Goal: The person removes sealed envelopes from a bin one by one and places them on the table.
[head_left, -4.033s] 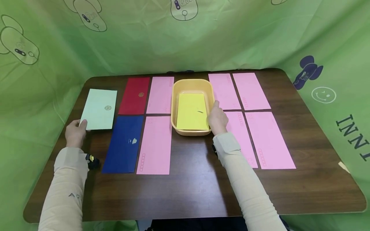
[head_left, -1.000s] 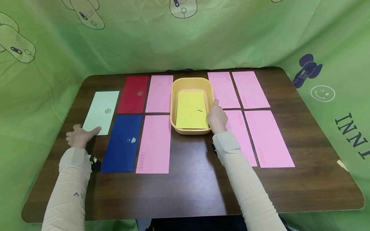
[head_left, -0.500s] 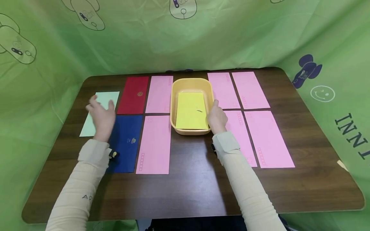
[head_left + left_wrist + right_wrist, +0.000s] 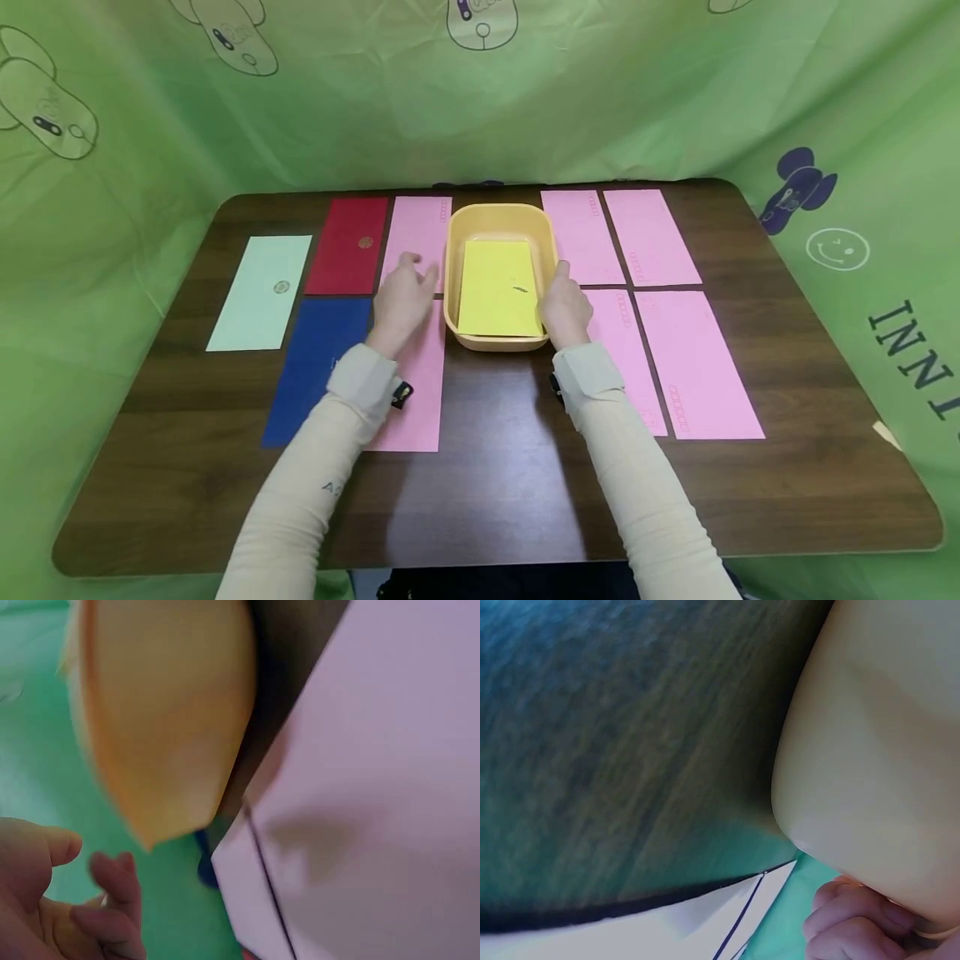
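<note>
A yellow plastic tub (image 4: 501,217) stands near the middle of the table with yellow envelopes (image 4: 497,287) inside; how many cannot be told. My right hand (image 4: 566,308) grips the tub's right rim, and the right wrist view shows its fingers (image 4: 855,926) curled against the wall. My left hand (image 4: 403,304) hovers left of the tub, over the two left pink envelopes (image 4: 420,367). Its fingers are loosely bent and hold nothing, apart from the tub in the left wrist view. The mint-green envelope (image 4: 258,292) lies flat at the far left.
A red envelope (image 4: 347,246) lies beside the mint one, with a blue envelope (image 4: 315,358) in front, partly under the left sleeve. Several pink envelopes (image 4: 652,237) lie in rows on the right of the brown table (image 4: 810,500). A green cloth (image 4: 480,125) surrounds it.
My left hand let go of the mint-green envelope, which now lies flat beside the red one, then moved right across the table towards the tub. My right hand stays on the tub.
</note>
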`<state>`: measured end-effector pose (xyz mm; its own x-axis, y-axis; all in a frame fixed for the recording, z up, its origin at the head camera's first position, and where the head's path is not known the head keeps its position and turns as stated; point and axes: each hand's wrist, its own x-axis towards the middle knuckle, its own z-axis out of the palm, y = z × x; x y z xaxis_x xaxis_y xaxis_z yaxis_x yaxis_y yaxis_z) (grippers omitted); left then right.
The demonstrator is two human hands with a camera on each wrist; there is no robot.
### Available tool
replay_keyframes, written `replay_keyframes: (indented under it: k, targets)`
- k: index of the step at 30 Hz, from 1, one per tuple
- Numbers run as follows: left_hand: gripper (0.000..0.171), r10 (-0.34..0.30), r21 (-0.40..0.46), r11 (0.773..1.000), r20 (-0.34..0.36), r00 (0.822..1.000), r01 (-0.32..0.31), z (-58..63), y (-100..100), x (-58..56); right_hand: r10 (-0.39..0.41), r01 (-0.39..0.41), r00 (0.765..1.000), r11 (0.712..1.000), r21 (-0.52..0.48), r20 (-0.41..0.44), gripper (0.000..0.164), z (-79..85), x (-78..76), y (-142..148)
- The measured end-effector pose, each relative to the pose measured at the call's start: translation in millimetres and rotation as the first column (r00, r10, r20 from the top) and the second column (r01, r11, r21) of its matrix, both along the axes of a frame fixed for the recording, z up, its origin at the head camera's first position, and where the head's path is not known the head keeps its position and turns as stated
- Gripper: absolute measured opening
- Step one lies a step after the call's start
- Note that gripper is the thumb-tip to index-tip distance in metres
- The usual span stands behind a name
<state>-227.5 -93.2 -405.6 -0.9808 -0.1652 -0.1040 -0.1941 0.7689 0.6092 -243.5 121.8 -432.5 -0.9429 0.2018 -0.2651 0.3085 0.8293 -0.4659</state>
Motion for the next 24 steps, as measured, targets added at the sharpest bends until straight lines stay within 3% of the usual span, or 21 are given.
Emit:
replay_keyframes:
  k: [6,11,18,24]
  targets:
    - [0.047,-0.037,-0.079,0.996,0.046,0.998,0.041,-16.9,21,-7.7,0.007,-0.007,1.0,1.0,-0.012,0.01,0.049,0.1,0.3,-2]
    - [0.044,-0.031,-0.061,0.998,0.07,0.997,0.036,-23.8,26,-15.2,0.006,-0.006,1.0,1.0,-0.002,0.005,0.047,0.2,-0.4,-3]
    - [0.046,0.003,0.089,0.996,0.049,0.999,-0.007,-29.6,33,-17.9,-0.007,0.007,1.0,1.0,0.0,0.011,0.047,0.6,0.0,1]
    - [0.048,0.103,0.231,0.968,0.014,0.995,-0.103,-32.1,37,-14.1,-0.023,0.024,0.999,0.999,-0.039,0.037,0.051,2.7,-0.1,0]
